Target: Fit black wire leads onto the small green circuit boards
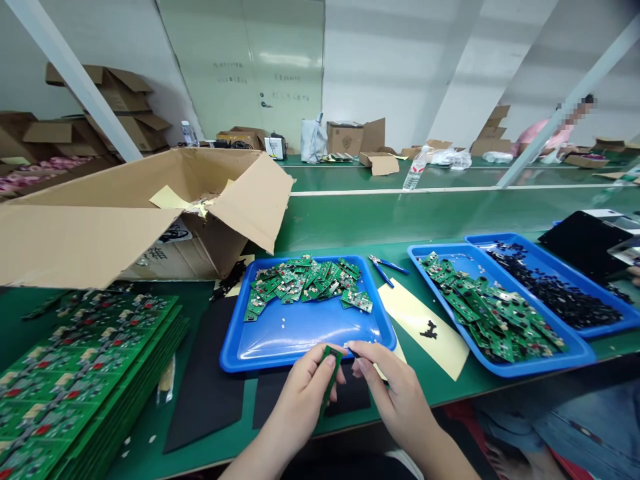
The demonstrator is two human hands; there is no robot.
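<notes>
My left hand [306, 385] is closed on a narrow green circuit board [331, 380], its thumb lying along the face and the board tilted upright. Close to the board's upper end, my right hand [393, 383] pinches a small black piece [352, 352], mostly hidden by the fingertips. Both hands are at the front rim of a blue tray [310, 343], which holds a heap of green circuit boards [310, 280] toward its back. To the right, several small black parts [429, 329] rest on a sheet of yellow paper [450, 353].
Blue-handled pliers [387, 267] lie behind the paper. On the right, one blue tray [545, 365] holds boards, another black parts [565, 290]. Stacked board panels [85, 373] and a large open carton [200, 257] occupy the left. Another person's leg [575, 427] shows at right.
</notes>
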